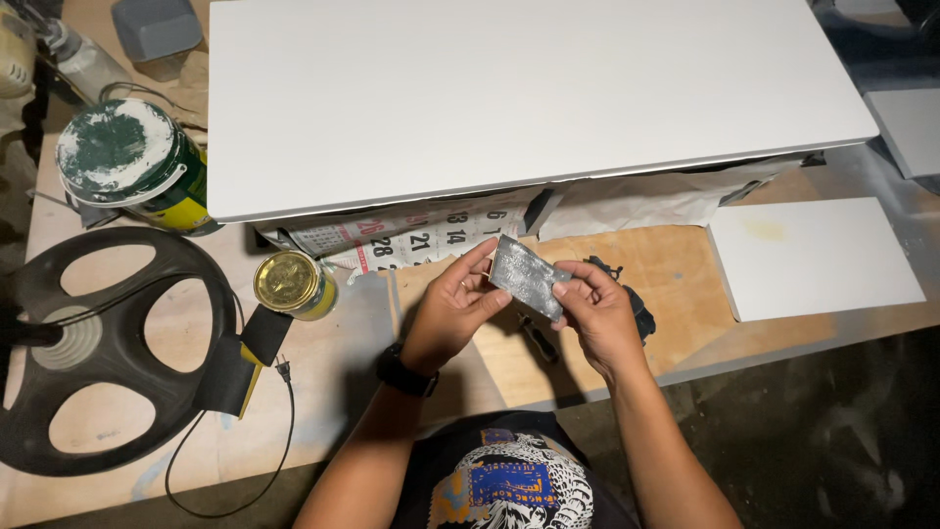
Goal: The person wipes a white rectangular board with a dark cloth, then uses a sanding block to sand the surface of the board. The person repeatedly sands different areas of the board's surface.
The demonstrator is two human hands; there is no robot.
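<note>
Plywood workbench (685, 294) (scuffed, paint-flecked) above dark dusty floor (832, 441), under harsh overhead light.

A small grey rectangular sheet (527, 275), dull and mottled like worn sandpaper, sits tilted just below the front edge of the large white board (529, 88), pinched at its two short ends, clear of the surface beneath.

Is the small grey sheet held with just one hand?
No, both the left hand and the right hand pinch the small grey sheet between them.
</note>
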